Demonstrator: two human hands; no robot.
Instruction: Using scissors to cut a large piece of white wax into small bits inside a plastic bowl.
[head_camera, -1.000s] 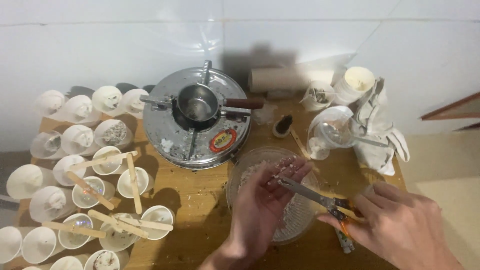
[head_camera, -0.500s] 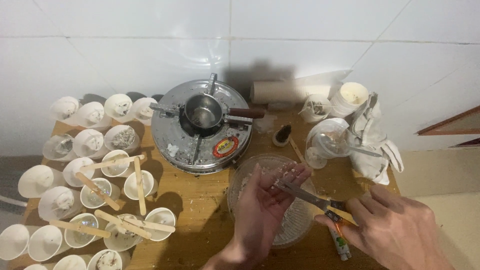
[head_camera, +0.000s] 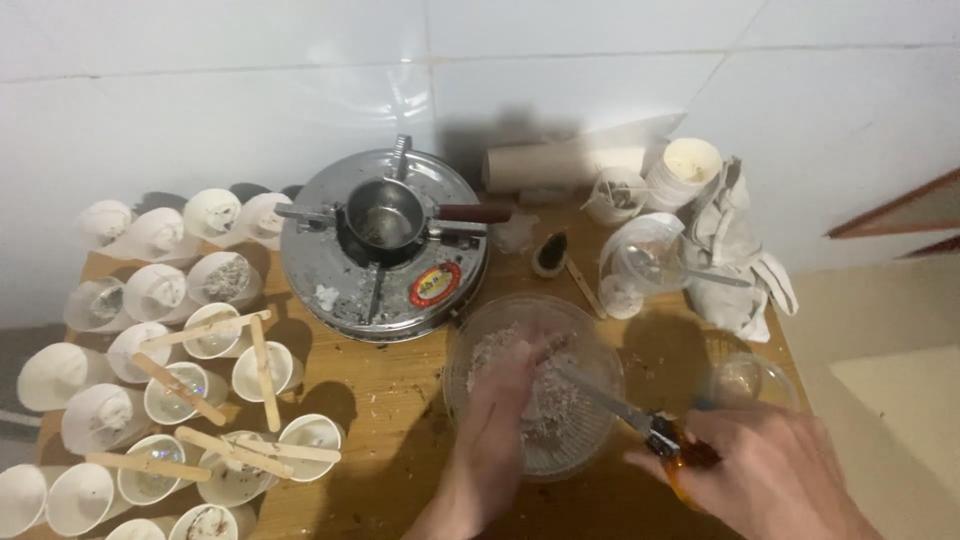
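Head view: my left hand (head_camera: 505, 400) rests fingers-down inside the clear glass bowl (head_camera: 480, 340), pressing the pale, crumbly flakes (head_camera: 550, 400) at table centre. My right hand (head_camera: 770, 480) is closed round the orange handle of a thin steel knife (head_camera: 610, 400), blade angled into the bowl. The flakes look light, brittle and loose; the bowl looks rigid, smooth and fragile, best gripped at its rim.

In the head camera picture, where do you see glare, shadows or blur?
Head view: light comes from the front, so the small pot and cardboard tube throw dark shadows up onto the white tiled wall, which shows a soft sheen; the round metal lid gives glare; the left hand in the glass bowl and the right hand with the scissors look slightly soft.
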